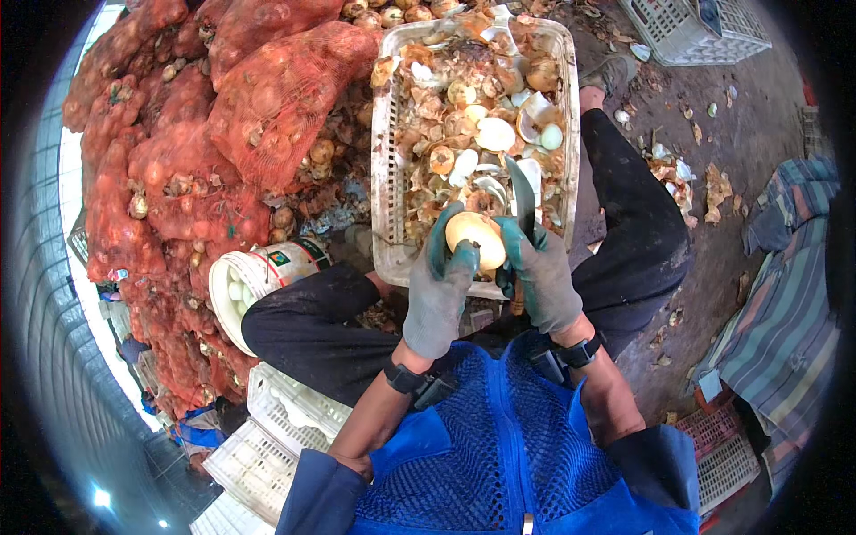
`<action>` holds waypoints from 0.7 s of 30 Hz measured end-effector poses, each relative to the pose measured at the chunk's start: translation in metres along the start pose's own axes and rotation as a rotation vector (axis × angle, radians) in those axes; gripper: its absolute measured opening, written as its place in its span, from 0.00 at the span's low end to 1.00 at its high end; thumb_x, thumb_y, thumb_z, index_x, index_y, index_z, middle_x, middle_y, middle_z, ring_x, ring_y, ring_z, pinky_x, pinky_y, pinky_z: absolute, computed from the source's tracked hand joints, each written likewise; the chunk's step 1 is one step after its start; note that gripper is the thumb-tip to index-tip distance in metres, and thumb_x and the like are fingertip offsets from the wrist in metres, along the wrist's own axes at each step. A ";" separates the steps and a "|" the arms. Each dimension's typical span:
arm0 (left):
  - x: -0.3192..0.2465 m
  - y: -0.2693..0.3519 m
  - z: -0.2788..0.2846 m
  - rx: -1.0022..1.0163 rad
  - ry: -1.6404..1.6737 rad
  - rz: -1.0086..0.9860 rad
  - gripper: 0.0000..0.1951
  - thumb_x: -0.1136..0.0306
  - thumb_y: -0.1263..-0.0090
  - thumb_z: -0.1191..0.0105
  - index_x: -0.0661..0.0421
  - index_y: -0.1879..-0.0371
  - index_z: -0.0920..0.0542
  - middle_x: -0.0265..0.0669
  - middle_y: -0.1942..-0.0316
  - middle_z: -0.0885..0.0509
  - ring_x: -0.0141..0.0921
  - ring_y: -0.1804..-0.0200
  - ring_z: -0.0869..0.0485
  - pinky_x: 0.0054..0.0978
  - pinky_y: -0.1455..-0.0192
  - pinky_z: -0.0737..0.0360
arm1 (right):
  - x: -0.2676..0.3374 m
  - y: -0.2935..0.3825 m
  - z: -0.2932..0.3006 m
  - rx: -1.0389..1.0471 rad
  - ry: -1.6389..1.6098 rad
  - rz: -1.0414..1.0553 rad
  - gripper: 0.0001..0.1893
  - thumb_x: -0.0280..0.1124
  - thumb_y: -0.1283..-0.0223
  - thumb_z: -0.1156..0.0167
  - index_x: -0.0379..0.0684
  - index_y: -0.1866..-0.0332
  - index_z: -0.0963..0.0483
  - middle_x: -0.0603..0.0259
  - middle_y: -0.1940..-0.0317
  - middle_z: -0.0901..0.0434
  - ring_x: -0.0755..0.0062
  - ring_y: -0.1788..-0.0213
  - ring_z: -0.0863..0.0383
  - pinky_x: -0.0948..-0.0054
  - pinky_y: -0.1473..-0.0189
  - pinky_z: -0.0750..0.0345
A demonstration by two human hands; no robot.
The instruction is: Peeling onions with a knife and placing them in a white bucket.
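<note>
Both my hands wear grey knit gloves with green coated fingers. My left hand (441, 281) grips a pale yellow-brown onion (476, 239), its thumb pressed on the front. At the onion's right side, my right hand (543, 271) holds a knife (521, 190) whose dark curved blade points up and away from me; most of the handle is hidden by the fingers. Just beyond my hands lies a dirty white plastic crate (384, 221), full of onion skins (428, 127), cut pieces and some onions. A peeled white onion (495, 134) lies among the skins.
Red mesh sacks of onions (281, 100) are piled at the left. A white bucket (227, 294) with peeled onions tilts beside my left knee. White crates (267, 455) stand at lower left, another crate (702, 40) at upper right. Striped cloth (776, 287) drapes at the right; skins litter the ground.
</note>
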State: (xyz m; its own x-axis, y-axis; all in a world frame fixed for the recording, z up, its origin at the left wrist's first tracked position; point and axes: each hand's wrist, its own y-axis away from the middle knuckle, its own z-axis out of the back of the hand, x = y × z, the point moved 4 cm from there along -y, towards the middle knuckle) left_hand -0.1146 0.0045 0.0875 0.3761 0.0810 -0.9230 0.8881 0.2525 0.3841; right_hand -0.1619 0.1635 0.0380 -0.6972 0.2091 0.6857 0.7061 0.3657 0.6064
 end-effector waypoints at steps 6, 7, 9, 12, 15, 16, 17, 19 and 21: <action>0.018 0.003 0.006 0.008 0.198 0.164 0.36 0.55 0.12 0.35 0.63 0.14 0.30 0.41 0.26 0.18 0.30 0.27 0.19 0.32 0.23 0.21 | 0.019 0.004 0.009 0.035 0.591 0.198 0.20 0.43 0.19 0.33 0.32 0.43 0.15 0.54 0.68 0.12 0.66 0.70 0.11 0.66 0.64 0.16; 0.022 0.003 0.006 0.010 0.197 0.163 0.36 0.55 0.12 0.35 0.63 0.14 0.30 0.41 0.26 0.18 0.30 0.27 0.19 0.32 0.23 0.21 | 0.020 0.005 0.009 0.033 0.590 0.199 0.20 0.43 0.19 0.33 0.32 0.43 0.15 0.54 0.68 0.12 0.66 0.70 0.11 0.66 0.64 0.16; 0.024 0.003 0.005 0.034 0.438 0.116 0.37 0.53 0.14 0.33 0.62 0.15 0.29 0.39 0.28 0.17 0.29 0.28 0.19 0.31 0.23 0.21 | 0.026 0.009 0.004 0.058 0.719 0.330 0.20 0.40 0.22 0.33 0.32 0.40 0.14 0.40 0.59 0.09 0.49 0.60 0.05 0.57 0.52 0.11; 0.021 0.005 0.008 0.000 0.374 0.099 0.36 0.54 0.14 0.33 0.61 0.16 0.28 0.38 0.30 0.16 0.29 0.30 0.18 0.30 0.24 0.22 | 0.026 0.020 0.003 0.074 0.829 0.387 0.23 0.34 0.25 0.31 0.37 0.30 0.17 0.36 0.52 0.08 0.38 0.49 0.05 0.51 0.44 0.10; 0.010 0.006 0.004 0.008 0.282 0.102 0.35 0.54 0.14 0.33 0.61 0.17 0.27 0.37 0.31 0.15 0.28 0.31 0.18 0.30 0.24 0.22 | 0.018 0.025 0.003 0.077 0.895 0.465 0.29 0.31 0.27 0.30 0.39 0.23 0.22 0.37 0.52 0.08 0.36 0.48 0.06 0.49 0.44 0.10; 0.013 0.005 0.003 0.010 0.282 0.100 0.35 0.54 0.14 0.33 0.61 0.17 0.27 0.37 0.31 0.15 0.28 0.31 0.18 0.30 0.24 0.22 | 0.016 0.026 0.002 0.091 0.930 0.511 0.32 0.30 0.28 0.29 0.40 0.20 0.25 0.37 0.52 0.08 0.36 0.48 0.06 0.48 0.45 0.10; 0.019 0.005 0.001 -0.011 0.322 0.092 0.35 0.54 0.14 0.32 0.61 0.17 0.26 0.37 0.31 0.15 0.28 0.31 0.18 0.30 0.24 0.22 | 0.015 0.028 0.002 0.089 0.931 0.514 0.32 0.30 0.28 0.29 0.40 0.20 0.25 0.37 0.52 0.08 0.36 0.48 0.06 0.48 0.45 0.10; 0.022 0.005 0.002 -0.037 0.358 0.082 0.34 0.54 0.14 0.32 0.61 0.18 0.26 0.37 0.31 0.15 0.28 0.31 0.18 0.30 0.24 0.22 | 0.012 0.031 0.003 0.091 0.945 0.574 0.35 0.29 0.28 0.30 0.40 0.16 0.29 0.36 0.53 0.09 0.35 0.49 0.06 0.47 0.46 0.11; 0.021 0.006 0.002 -0.011 0.400 0.094 0.34 0.54 0.14 0.32 0.62 0.18 0.26 0.37 0.31 0.16 0.27 0.31 0.19 0.31 0.23 0.22 | 0.008 0.033 0.004 0.100 0.948 0.565 0.36 0.29 0.29 0.30 0.40 0.16 0.29 0.36 0.53 0.09 0.35 0.49 0.06 0.47 0.46 0.11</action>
State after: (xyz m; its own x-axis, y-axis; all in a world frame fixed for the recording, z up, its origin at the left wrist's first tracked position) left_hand -0.1006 0.0063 0.0703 0.3217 0.4719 -0.8209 0.8510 0.2359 0.4692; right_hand -0.1452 0.1806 0.0621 0.1296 -0.3943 0.9098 0.8498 0.5169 0.1029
